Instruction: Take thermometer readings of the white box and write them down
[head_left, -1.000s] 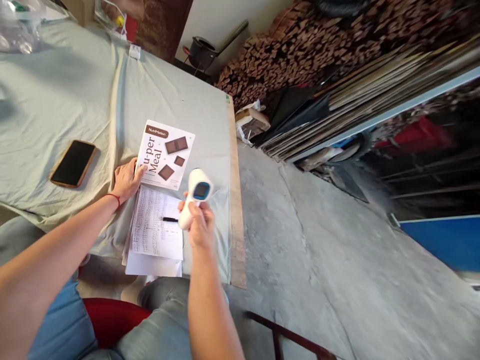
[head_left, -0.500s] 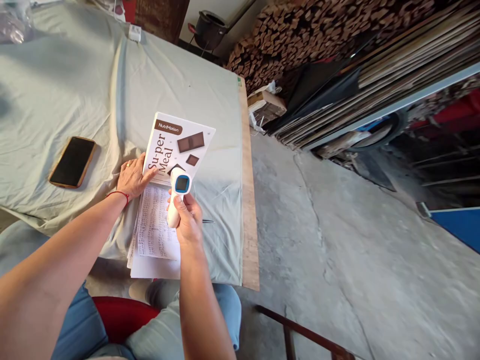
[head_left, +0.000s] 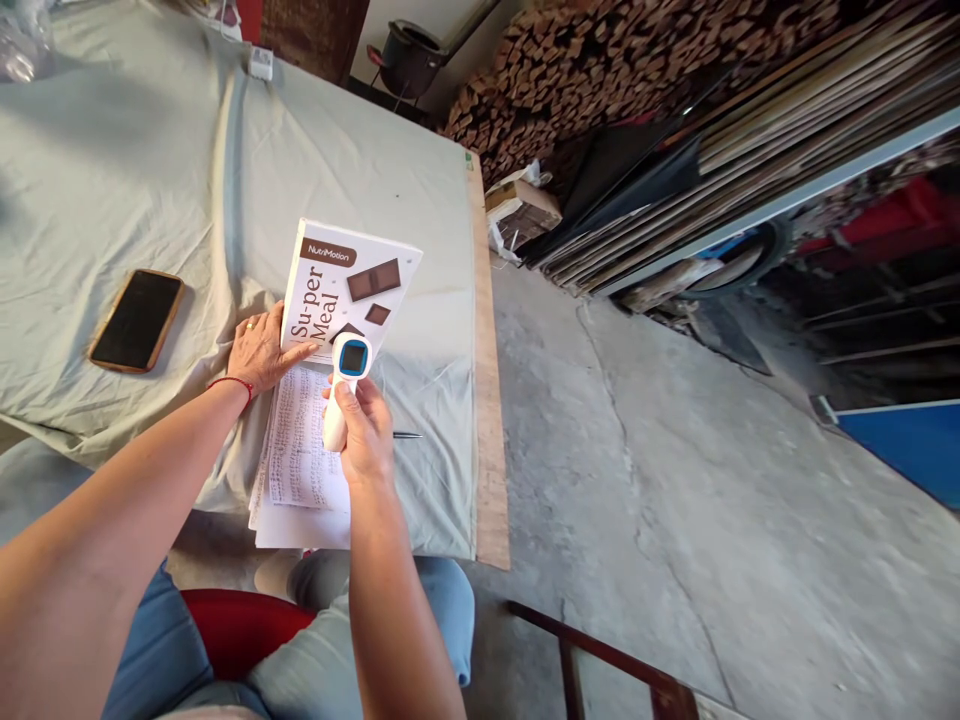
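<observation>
A white box point(head_left: 341, 282), printed "NutriMotion Su-per Meal" with pictures of chocolate, leans upright on the cloth-covered table. My left hand point(head_left: 256, 350) grips its lower left edge, thumb across the front and the other fingers partly hidden beside it. In my right hand point(head_left: 363, 428) is a white handheld infrared thermometer point(head_left: 334, 424), its blue-framed screen facing me. It stands just in front of the box's lower part; whether it touches the box I cannot tell. Under it lie handwritten sheets of paper point(head_left: 296, 450). A pen point(head_left: 409, 435) shows to the right of my right hand.
To the left lies a phone point(head_left: 136, 320) on the pale green tablecloth point(head_left: 150, 150). A small white object point(head_left: 261, 63) sits at the table's far edge. Concrete floor point(head_left: 570, 450), stacked firewood point(head_left: 585, 80) and a dark metal bar point(head_left: 585, 645) are on the right.
The whole view has shifted slightly, so things appear a little further left and up. Both hands keep their holds on the box and the thermometer.
</observation>
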